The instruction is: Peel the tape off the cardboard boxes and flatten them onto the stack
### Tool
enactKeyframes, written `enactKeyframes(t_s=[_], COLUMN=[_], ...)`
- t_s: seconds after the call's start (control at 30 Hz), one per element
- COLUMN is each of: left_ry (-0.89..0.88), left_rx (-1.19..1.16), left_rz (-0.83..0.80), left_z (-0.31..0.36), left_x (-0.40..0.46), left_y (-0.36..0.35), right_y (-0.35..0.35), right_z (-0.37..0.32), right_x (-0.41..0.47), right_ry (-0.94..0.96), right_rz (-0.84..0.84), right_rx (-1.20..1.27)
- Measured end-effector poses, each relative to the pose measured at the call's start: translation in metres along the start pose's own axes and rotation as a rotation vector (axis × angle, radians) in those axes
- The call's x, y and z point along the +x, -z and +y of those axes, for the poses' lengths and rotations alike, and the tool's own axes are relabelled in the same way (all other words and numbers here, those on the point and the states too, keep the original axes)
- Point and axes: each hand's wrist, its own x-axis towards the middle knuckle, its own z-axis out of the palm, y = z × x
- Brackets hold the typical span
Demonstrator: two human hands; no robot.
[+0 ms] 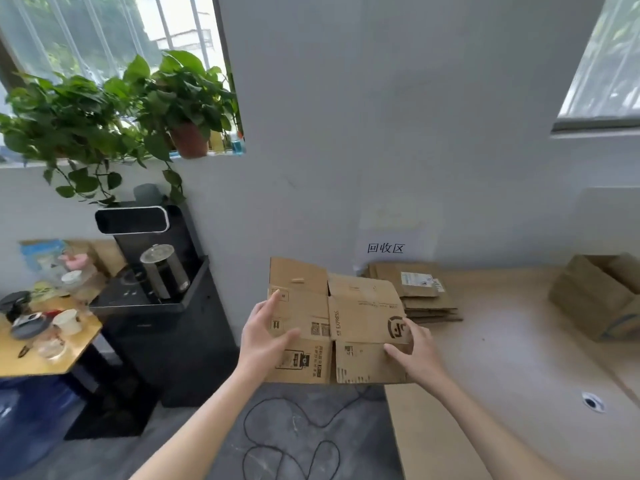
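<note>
Flattened box (334, 323): held between left hand (263, 336) and right hand (414, 351), each grip clamped on an edge, seemingly above tabletop (502, 358), near stack (420, 291).

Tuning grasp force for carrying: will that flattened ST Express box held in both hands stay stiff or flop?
The flattened box probably hinges along its creases; its top flaps already sit uneven. It looks light: the left hand and right hand hold it by the edges. The matte cardboard is unlikely to slip.

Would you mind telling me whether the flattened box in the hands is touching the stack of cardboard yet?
Cannot tell. In the head view the flattened box overlaps the stack in the image, hiding any gap or contact.
</note>
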Motion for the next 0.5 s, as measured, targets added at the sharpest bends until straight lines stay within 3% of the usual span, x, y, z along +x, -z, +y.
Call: enactKeyframes(t_s=[0.27,0.5], left_ry=[-0.063,-0.061], left_rx=[-0.097,-0.102], left_rz=[-0.199,-0.296], left_z=[-0.013,-0.027], left_x=[0.093,0.145], left_y=[-0.036,-0.09], right_y=[0.021,0.034], right_z=[-0.007,0.007], right_x=[0.03,0.052], right_ry=[-0.129,-0.191], right_rz=[0.167,0.179], right_rx=[-0.147,-0.228])
